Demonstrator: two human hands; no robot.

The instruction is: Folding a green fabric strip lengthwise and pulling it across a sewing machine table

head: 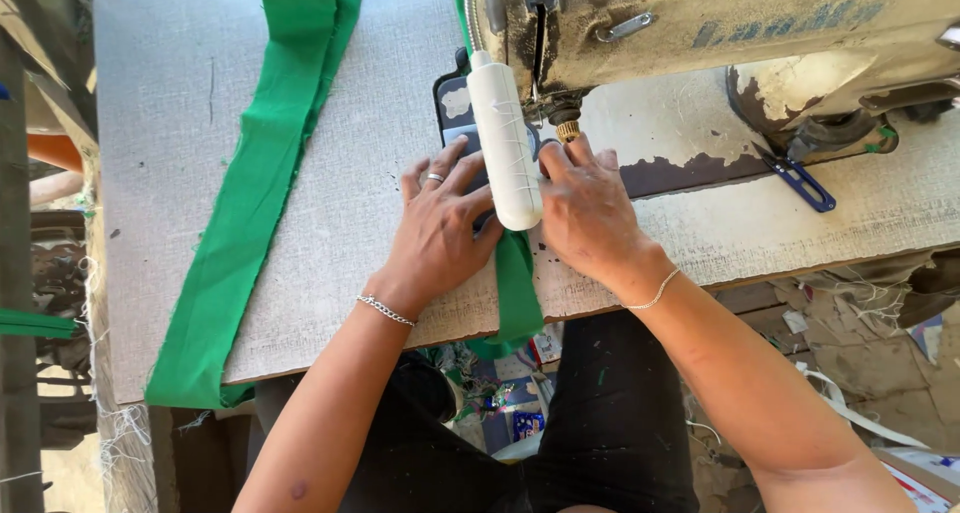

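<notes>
My left hand [440, 223] lies flat, fingers spread, on a narrow green fabric strip [516, 293] that runs under a white tube lamp [505, 143] toward the needle of an old sewing machine [700, 23]. My right hand [585, 208] presses down just right of the strip, fingertips close to the presser foot [567, 128]. The strip hangs off the table's front edge between my arms. A ring and bracelet are on the left hand, a thin bracelet on the right wrist.
A long wide green fabric band [255, 193] lies diagonally over the grey table [170, 83] at left. Blue thread snips [798, 181] rest right of the machine base. A dark phone [455, 113] lies behind the lamp. Scraps litter the floor below.
</notes>
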